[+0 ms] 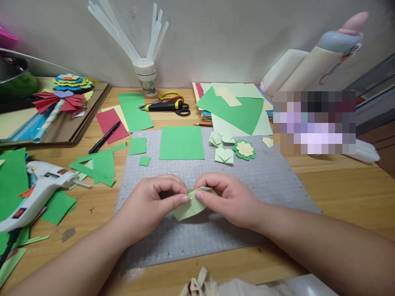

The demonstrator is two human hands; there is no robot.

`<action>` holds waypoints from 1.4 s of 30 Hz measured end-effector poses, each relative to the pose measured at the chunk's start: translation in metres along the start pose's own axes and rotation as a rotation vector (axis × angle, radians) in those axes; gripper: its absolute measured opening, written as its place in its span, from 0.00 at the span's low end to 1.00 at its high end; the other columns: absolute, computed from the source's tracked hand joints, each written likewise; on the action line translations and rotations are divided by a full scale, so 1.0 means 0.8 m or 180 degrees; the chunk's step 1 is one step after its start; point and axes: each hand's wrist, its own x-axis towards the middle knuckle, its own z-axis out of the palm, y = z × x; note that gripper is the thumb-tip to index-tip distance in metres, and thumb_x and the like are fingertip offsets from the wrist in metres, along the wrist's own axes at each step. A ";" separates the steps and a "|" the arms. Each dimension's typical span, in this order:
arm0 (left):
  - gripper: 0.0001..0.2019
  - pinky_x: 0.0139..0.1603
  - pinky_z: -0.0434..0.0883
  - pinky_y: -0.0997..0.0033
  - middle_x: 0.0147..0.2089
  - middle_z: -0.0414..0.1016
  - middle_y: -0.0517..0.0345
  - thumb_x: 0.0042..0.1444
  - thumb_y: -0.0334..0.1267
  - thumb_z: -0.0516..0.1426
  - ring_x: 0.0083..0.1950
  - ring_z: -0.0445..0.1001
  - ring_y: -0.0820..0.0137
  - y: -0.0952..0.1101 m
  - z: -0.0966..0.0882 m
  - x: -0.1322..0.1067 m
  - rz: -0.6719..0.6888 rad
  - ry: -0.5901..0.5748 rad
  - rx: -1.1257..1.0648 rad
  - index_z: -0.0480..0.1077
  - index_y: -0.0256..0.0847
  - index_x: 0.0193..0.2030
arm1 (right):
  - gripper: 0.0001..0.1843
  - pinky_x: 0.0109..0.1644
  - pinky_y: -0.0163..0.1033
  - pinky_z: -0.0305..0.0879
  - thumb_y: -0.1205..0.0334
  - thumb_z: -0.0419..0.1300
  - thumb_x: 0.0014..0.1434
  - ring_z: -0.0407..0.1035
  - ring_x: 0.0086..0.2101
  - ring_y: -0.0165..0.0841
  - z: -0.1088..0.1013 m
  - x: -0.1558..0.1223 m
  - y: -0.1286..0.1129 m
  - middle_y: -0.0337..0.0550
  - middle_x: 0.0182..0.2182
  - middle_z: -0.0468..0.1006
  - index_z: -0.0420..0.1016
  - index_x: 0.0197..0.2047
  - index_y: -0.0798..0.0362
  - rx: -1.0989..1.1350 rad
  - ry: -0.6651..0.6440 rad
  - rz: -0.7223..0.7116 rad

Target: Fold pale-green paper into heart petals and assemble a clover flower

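A piece of pale green paper (191, 209) is held up between my two hands over the grey cutting mat (148, 242). My left hand (160, 195) pinches its upper left edge between thumb and fingers. Close beside it, my right hand (224, 197) grips the same paper, thumb on the near side and fingers behind. A fold shows where both thumbs meet. Beyond my hands lie a bright green paper square (182, 142), folded pale green paper hearts (224, 156) and a scalloped green-and-cream paper flower (245, 149).
Left of the mat are a hot glue gun (40, 193), green paper scraps (103, 164) and a black pen (105, 137). Scissors and a cutter (165, 105) lie behind, near stacked paper cups (145, 78) with glue sticks. Paper sheets (237, 109) are piled at back right.
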 end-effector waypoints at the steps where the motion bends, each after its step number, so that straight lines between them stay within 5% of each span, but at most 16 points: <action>1: 0.06 0.37 0.67 0.73 0.33 0.75 0.61 0.52 0.37 0.62 0.35 0.72 0.72 -0.001 0.000 0.000 -0.0016 -0.0023 -0.0040 0.76 0.42 0.26 | 0.06 0.30 0.32 0.55 0.64 0.56 0.59 0.58 0.26 0.26 0.000 -0.001 0.000 0.34 0.24 0.66 0.70 0.30 0.55 -0.0043 0.0003 0.0006; 14: 0.08 0.36 0.66 0.72 0.34 0.75 0.58 0.53 0.39 0.61 0.36 0.71 0.71 0.004 -0.002 -0.004 -0.0199 -0.0185 -0.0349 0.76 0.40 0.25 | 0.08 0.29 0.32 0.54 0.62 0.56 0.59 0.56 0.26 0.26 -0.001 -0.001 -0.005 0.34 0.23 0.64 0.67 0.28 0.54 -0.0070 -0.0065 0.0164; 24: 0.12 0.35 0.67 0.72 0.34 0.74 0.56 0.56 0.41 0.58 0.35 0.71 0.70 0.005 -0.002 -0.003 -0.0253 -0.0250 -0.0483 0.75 0.39 0.25 | 0.09 0.27 0.32 0.60 0.59 0.58 0.57 0.65 0.23 0.26 0.003 0.002 -0.003 0.34 0.21 0.69 0.67 0.27 0.54 0.0894 -0.0150 0.0823; 42: 0.04 0.40 0.67 0.69 0.35 0.73 0.58 0.52 0.33 0.60 0.38 0.71 0.69 0.002 0.005 -0.006 0.0046 -0.0328 -0.0030 0.71 0.40 0.28 | 0.08 0.28 0.31 0.56 0.64 0.56 0.55 0.60 0.24 0.25 0.005 -0.002 -0.007 0.33 0.21 0.66 0.65 0.25 0.53 0.0447 -0.0143 0.0612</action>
